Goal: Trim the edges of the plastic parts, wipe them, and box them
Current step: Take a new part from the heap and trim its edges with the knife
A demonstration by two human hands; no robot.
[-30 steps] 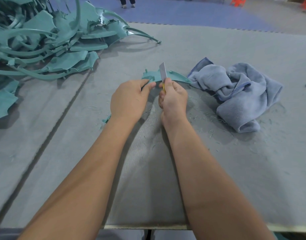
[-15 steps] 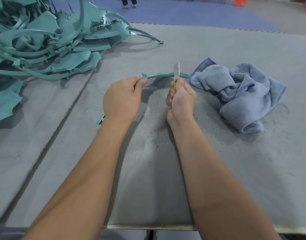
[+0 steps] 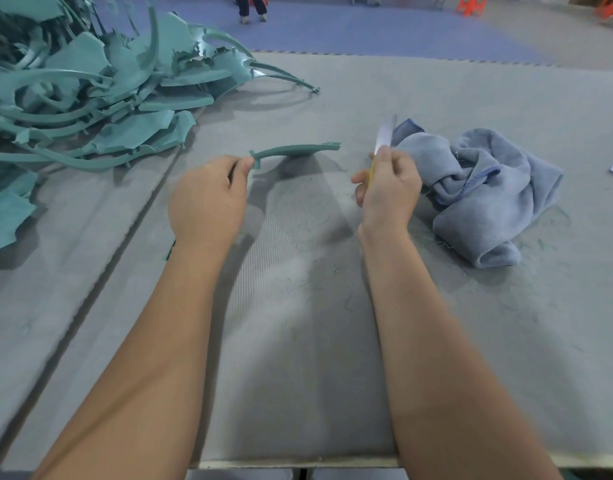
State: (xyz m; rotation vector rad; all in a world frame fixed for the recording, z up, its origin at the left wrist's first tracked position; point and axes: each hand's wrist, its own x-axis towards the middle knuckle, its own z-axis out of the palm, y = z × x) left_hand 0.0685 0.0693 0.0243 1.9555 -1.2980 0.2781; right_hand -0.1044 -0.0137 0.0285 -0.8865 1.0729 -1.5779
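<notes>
Head view: left hand (image 3: 208, 199) pinches the near end of a curved teal plastic part (image 3: 294, 150), fingers curled round that end, the rest of the strip arching out to the right, seemingly clear of the grey table (image 3: 298, 341). Right hand (image 3: 388, 188) is clamped round a yellow-handled blade (image 3: 384, 135), which points up and stands apart from the part, just beside the crumpled blue cloth (image 3: 478, 188).

Judging by its thin section and how it keeps its arc from one held end, the part is probably light and fairly stiff, with some spring. A grip near the stretch being trimmed would steady it better than the far end, since the free tip may flex away under the blade. Smooth plastic may slip, so thumb and forefinger should press on the flat faces. Untrimmed parts lie heaped in a pile (image 3: 90, 98) at the table's left.
</notes>
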